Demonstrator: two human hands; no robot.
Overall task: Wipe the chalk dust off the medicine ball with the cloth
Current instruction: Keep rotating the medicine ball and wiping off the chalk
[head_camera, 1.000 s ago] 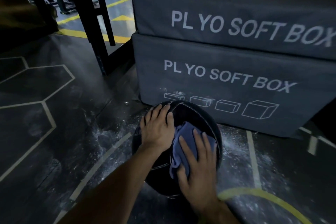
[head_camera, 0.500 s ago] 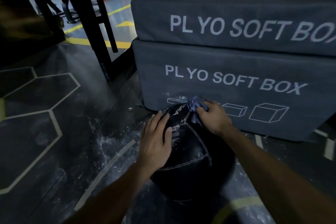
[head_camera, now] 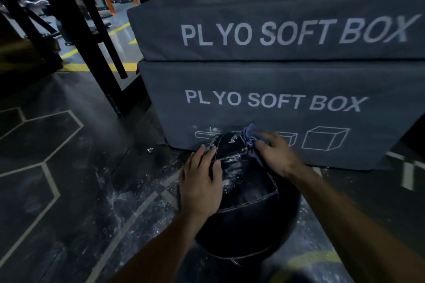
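A black medicine ball [head_camera: 250, 218] with stitched seams sits on the dark floor against the lower soft box. White chalk smears show on its upper left panels. My left hand [head_camera: 200, 186] lies flat on the ball's left side, fingers straight. My right hand [head_camera: 274, 154] grips a bunched blue cloth [head_camera: 249, 136] and presses it on the ball's far top edge, beside white lettering.
Two stacked grey boxes marked PLYO SOFT BOX [head_camera: 276, 80] stand right behind the ball. A black rack frame [head_camera: 92, 53] rises at the back left. Chalk dust [head_camera: 119, 193] is scattered on the floor left of the ball, across pale hexagon lines.
My right hand carried the cloth from the ball's near top up to its far top edge and stays there. My left hand has kept its place on the left side.
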